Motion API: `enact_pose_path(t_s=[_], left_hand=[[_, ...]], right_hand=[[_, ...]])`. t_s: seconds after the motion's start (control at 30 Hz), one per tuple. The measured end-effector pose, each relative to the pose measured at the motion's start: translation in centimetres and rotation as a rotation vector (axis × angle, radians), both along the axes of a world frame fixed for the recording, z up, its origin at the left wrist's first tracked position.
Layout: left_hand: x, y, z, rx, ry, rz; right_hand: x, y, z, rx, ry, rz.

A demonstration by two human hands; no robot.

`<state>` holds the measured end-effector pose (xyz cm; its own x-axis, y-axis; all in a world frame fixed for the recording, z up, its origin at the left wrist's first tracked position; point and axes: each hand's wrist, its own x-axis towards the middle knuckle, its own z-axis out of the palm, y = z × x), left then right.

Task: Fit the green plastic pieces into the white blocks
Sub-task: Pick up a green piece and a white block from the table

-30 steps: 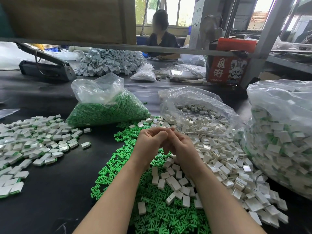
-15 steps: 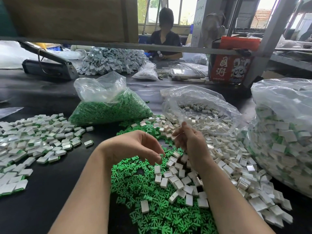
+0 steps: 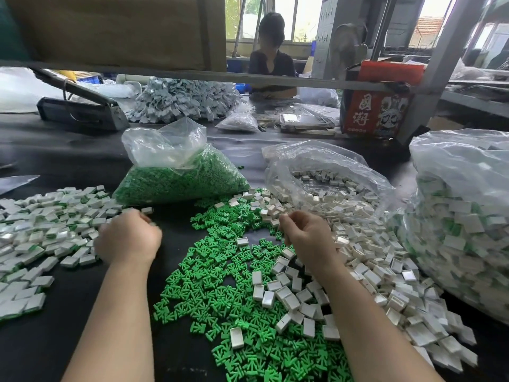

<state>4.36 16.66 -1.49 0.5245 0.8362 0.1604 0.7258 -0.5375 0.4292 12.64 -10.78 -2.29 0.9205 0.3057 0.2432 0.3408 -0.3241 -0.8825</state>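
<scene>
Where hands [image 3: 220, 238] hover, glossy green pieces [image 3: 220, 293]

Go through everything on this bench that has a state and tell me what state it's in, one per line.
Left hand: fingers curled, at edge of assembled pile; contents hidden.
Right hand: fingers curled, over loose blocks; contents hidden.
Green pieces bag: open at top.
White blocks bag: open, spilling onto table.
Big bag: full.

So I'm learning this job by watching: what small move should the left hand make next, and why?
Probably swing back to the loose green pieces and pick one up. The left hand sits curled at the edge of the pile of finished blocks, away from the work; whether it holds anything is hidden. The right hand hovers curled over the empty white blocks.
</scene>
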Motion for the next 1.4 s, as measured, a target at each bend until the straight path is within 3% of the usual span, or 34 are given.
enact_pose_path(t_s=[0.1,0.17,0.27,0.33,0.43,0.53,0.6,0.8,0.93,1.0,1.07,1.23,1.4], left_hand=[[-0.3,0.0,-0.2,0.071,0.141,0.118],[0.0,-0.4,-0.1,0.135,0.096,0.083],[0.8,-2.5,0.8,0.040,-0.271,-0.285],[1.6,-5.0,1.5,-0.122,-0.333,-0.573],[3.0,-8.2,0.9,-0.184,-0.116,-0.854],[3.8,-9.5,-0.4,-0.103,0.100,-0.866],[4.0,-9.7,-0.6,-0.050,0.113,-0.846],[4.1,-9.5,-0.7,-0.098,0.006,-0.862],[4.2,-9.0,-0.5,-0.444,-0.241,-0.813],[4.1,-9.0,-0.2,-0.677,-0.422,-0.800],[4.0,-9.0,0.0,-0.780,-0.547,-0.803],[3.9,-9.2,0.5,-0.813,-0.727,-0.891],[3.9,-9.5,0.6,-0.858,-0.779,-0.928]], right_hand=[[0.2,0.2,-0.4,-0.236,-0.096,-0.009],[0.1,0.4,-0.5,-0.396,-0.176,-0.038],[0.2,0.5,-0.5,-0.512,-0.226,-0.053],[0.1,0.5,-0.4,-0.553,-0.226,-0.022],[0.0,0.7,-0.4,-0.653,-0.206,0.047],[0.0,0.9,-0.6,-0.750,-0.184,0.064],[0.1,1.0,-0.7,-0.761,-0.197,0.063],[0.1,1.0,-0.7,-0.671,-0.200,0.062],[0.1,0.9,-0.6,-0.538,-0.180,0.042],[0.0,0.8,-0.3,-0.378,-0.130,0.033],[0.0,0.6,0.1,-0.213,-0.085,0.028],[-0.2,0.4,0.9,0.126,0.023,0.049],[-0.2,0.2,0.9,0.323,0.104,0.115]])
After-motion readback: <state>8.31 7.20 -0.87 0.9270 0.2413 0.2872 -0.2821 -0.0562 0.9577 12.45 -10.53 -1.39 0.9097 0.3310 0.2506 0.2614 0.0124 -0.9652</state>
